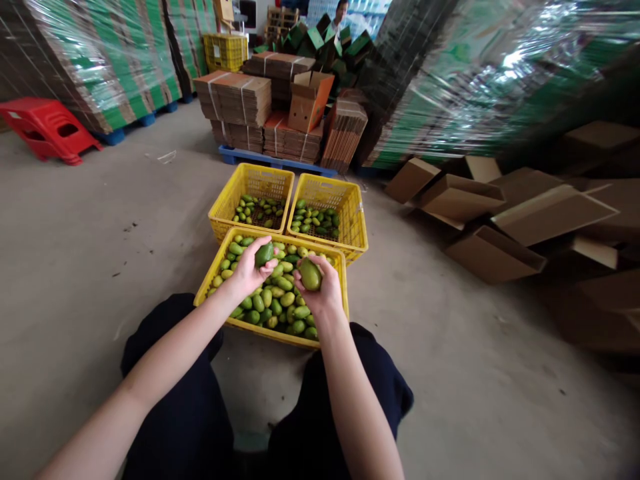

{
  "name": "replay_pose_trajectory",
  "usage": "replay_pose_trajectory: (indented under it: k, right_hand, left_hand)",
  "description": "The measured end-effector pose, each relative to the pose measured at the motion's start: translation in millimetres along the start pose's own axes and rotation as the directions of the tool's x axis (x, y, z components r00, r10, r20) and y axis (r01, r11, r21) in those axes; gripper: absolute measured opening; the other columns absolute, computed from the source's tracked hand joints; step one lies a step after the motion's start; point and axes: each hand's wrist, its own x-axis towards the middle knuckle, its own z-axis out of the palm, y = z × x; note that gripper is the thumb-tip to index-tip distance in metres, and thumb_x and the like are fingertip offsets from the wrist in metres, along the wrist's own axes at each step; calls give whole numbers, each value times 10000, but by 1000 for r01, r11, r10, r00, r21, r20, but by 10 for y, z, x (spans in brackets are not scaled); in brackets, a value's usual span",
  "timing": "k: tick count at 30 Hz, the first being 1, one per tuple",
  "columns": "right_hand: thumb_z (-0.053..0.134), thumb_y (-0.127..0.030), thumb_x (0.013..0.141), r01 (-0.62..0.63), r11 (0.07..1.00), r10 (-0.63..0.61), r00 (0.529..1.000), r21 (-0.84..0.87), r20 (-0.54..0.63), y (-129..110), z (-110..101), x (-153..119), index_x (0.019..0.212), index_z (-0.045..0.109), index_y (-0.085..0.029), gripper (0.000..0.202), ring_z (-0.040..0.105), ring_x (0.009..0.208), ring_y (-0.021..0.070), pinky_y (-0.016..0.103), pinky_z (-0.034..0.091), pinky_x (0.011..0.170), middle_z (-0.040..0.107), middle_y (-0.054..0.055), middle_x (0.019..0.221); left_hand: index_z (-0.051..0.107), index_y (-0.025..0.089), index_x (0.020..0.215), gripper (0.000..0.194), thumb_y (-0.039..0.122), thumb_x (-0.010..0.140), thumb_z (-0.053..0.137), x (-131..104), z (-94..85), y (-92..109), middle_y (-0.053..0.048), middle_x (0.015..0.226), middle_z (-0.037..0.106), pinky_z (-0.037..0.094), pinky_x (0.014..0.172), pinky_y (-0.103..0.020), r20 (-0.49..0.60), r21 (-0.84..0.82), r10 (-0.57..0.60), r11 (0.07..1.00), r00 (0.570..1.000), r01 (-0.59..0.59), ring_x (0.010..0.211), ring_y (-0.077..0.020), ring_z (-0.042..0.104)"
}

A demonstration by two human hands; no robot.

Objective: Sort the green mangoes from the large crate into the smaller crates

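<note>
My left hand is closed around a dark green oval fruit, smooth and mango-like. In my right hand, fingers curled about it, is a paler, yellowish-green fruit of similar shape. Both hands hover over the near yellow plastic crate, a small gap between them. Many green and yellow-green fruits fill this crate, partly hidden by my hands. Behind it two more yellow crates, the left one and the right one, stand side by side with fewer fruits at the bottom.
Bundled flat cardboard is stacked on a blue pallet beyond the crates. Cardboard boxes are piled at right. A red plastic stool stands at left. Wrapped stacks line both sides. Another person is far back.
</note>
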Motion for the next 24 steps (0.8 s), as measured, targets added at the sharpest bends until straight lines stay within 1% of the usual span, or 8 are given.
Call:
replay_pose_trajectory:
  k: [4, 7, 10, 12, 16, 20, 24]
  right_hand:
    - [640, -192, 644, -57, 998, 57, 998, 8, -11, 12, 7, 13, 694, 553, -198, 101, 509, 430, 99, 183, 318, 356, 602, -41, 562]
    - [648, -191, 643, -91, 996, 91, 996, 23, -5, 17, 0, 24, 701, 548, -200, 116, 502, 432, 94, 179, 332, 359, 605, -36, 568]
    - [650, -188, 649, -92, 995, 92, 996, 28, 9, 25, -15, 37, 704, 542, -207, 123, 505, 437, 97, 178, 327, 350, 605, -34, 576]
    - [629, -184, 675, -89, 996, 88, 996, 32, 15, 35, -26, 48, 713, 541, -209, 99, 512, 440, 103, 179, 327, 341, 609, -28, 580]
    - [625, -183, 698, -104, 994, 102, 994, 36, 33, 52, -46, 75, 717, 536, -206, 93, 522, 435, 104, 178, 332, 331, 604, -22, 579]
    - [654, -183, 696, -120, 992, 117, 991, 49, 60, 52, -59, 88, 722, 549, -198, 108, 524, 430, 100, 172, 332, 323, 604, -21, 580]
    - [619, -174, 721, -122, 991, 119, 991, 50, 55, 44, -50, 69, 763, 589, -178, 52, 540, 443, 108, 166, 326, 318, 644, 7, 613]
  left_hand:
    - [500, 159, 681, 247, 198, 921, 457, 19, -20, 2, 10, 553, 540, 293, 338, -134, -42, -26, -46, 999, 998, 45, 362, -50, 409]
    - [506, 165, 676, 231, 193, 904, 483, 57, -49, -18, 10, 555, 545, 360, 385, -153, -75, -34, -30, 999, 997, 28, 404, -67, 454]
    - [522, 176, 667, 214, 188, 880, 512, 102, -77, -49, 11, 552, 544, 423, 450, -190, -105, -44, 0, 999, 994, -5, 453, -93, 498]
    - [534, 182, 665, 209, 180, 873, 516, 120, -85, -61, 11, 552, 547, 438, 467, -205, -121, -46, 8, 999, 993, -14, 469, -104, 504]
    - [540, 178, 662, 237, 185, 895, 496, 123, -87, -61, 8, 546, 535, 447, 465, -212, -117, -70, -33, 997, 993, 25, 466, -106, 496]
    - [559, 162, 709, 245, 169, 936, 468, 145, -116, -49, -1, 607, 587, 475, 469, -215, -132, -114, -70, 992, 989, 55, 491, -111, 559]
    - [586, 139, 768, 276, 199, 981, 420, 162, -174, -24, -20, 635, 618, 500, 469, -219, -129, -176, -112, 980, 985, 88, 518, -123, 606]
